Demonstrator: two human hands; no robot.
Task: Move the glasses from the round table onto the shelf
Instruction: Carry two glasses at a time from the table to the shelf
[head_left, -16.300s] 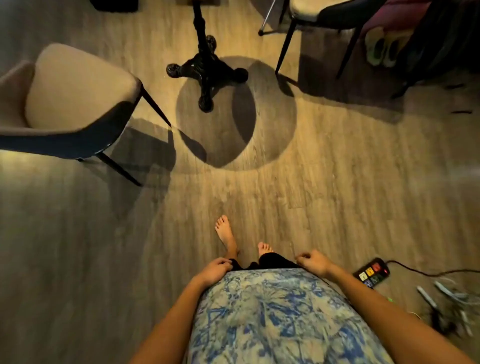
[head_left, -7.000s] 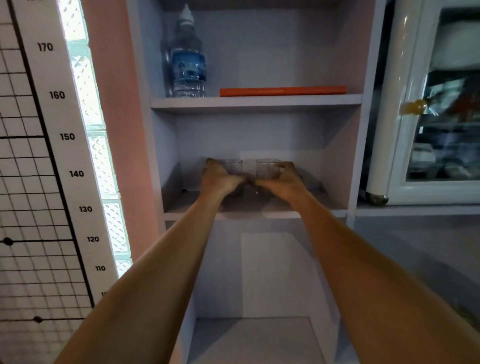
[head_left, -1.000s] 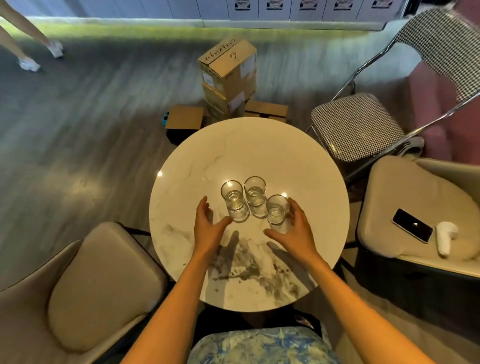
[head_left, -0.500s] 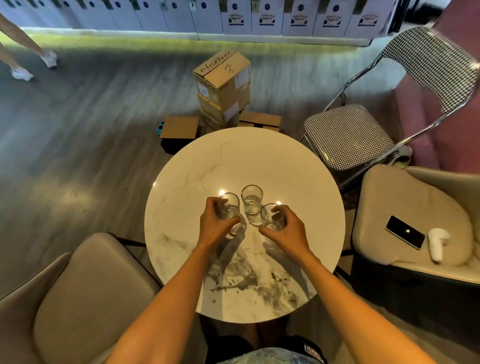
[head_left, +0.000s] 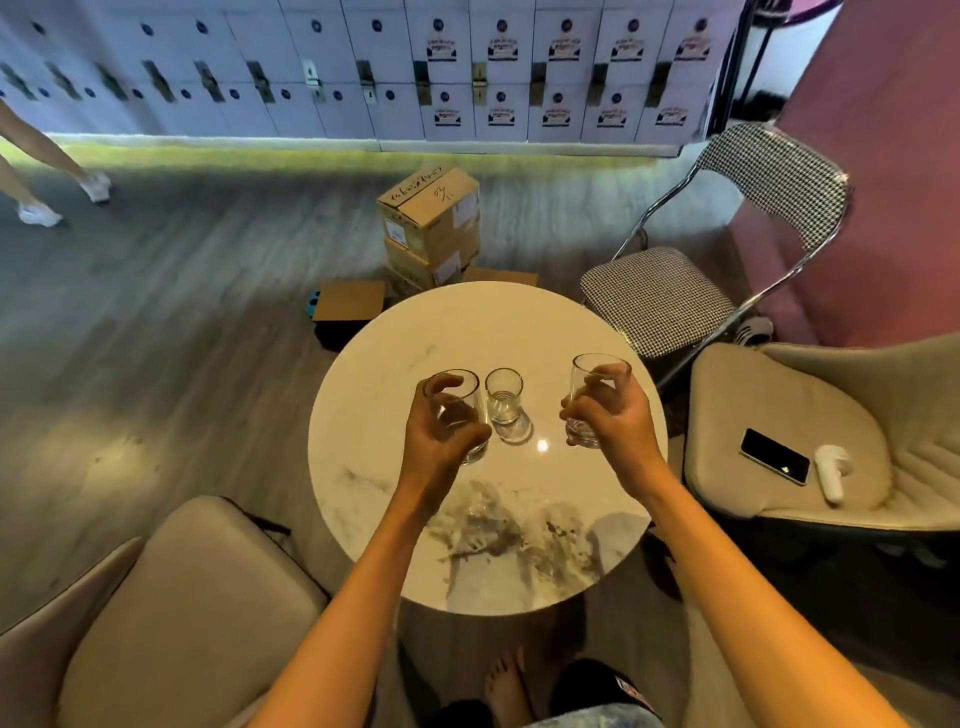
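With the left hand (head_left: 439, 441) and right hand (head_left: 610, 415) each clamping fingers around a clear, raised glass tumbler, a careless swing is risking toppling the third clear tumbler (head_left: 504, 397) standing at the round marble table's (head_left: 597, 519) twelve o'clock.

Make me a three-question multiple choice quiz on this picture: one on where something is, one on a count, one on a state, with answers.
1. Where is the phone?
A. on the round table
B. on a beige chair seat
C. on the floor

2. How many glasses stand on the round table unheld?
A. one
B. two
C. three

3. What is the left hand doing?
A. resting flat
B. hanging empty
C. gripping a glass

Answers: 1 B, it lies beside a white case. 2 A, only the middle glass stands free. 3 C, its fingers wrap the left glass; the right hand grips the right glass.
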